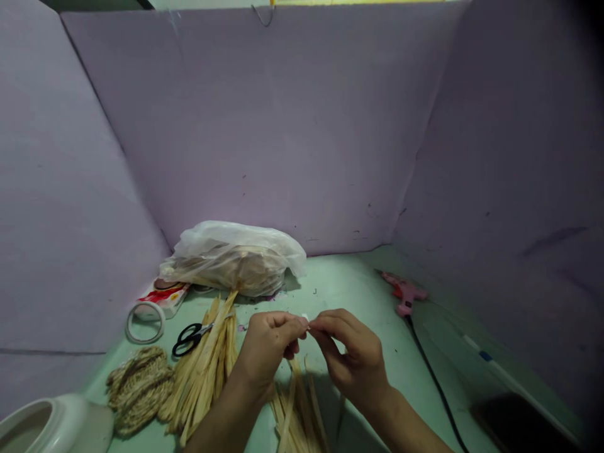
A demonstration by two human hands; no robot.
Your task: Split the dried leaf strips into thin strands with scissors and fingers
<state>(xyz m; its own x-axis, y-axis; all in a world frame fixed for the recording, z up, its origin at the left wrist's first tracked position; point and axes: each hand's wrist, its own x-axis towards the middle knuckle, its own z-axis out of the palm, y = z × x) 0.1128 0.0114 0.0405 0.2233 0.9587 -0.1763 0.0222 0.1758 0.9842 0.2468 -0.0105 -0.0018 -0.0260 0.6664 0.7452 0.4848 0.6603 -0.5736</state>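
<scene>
Left of the glue gun [409, 294], left hand [270, 346] and right hand [355, 353] both pinch a white piece [305, 317], long axis unclear.

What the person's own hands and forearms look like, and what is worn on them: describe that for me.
The left hand and right hand are ungloved. The left forearm and right forearm are slender and bare, with no sleeve, watch or bracelet in view.

Your left grip [270, 347] was a bare hand, and your right grip [355, 353] was equally bare. Both forearms [401, 420] were uncovered as far as they showed.
</scene>
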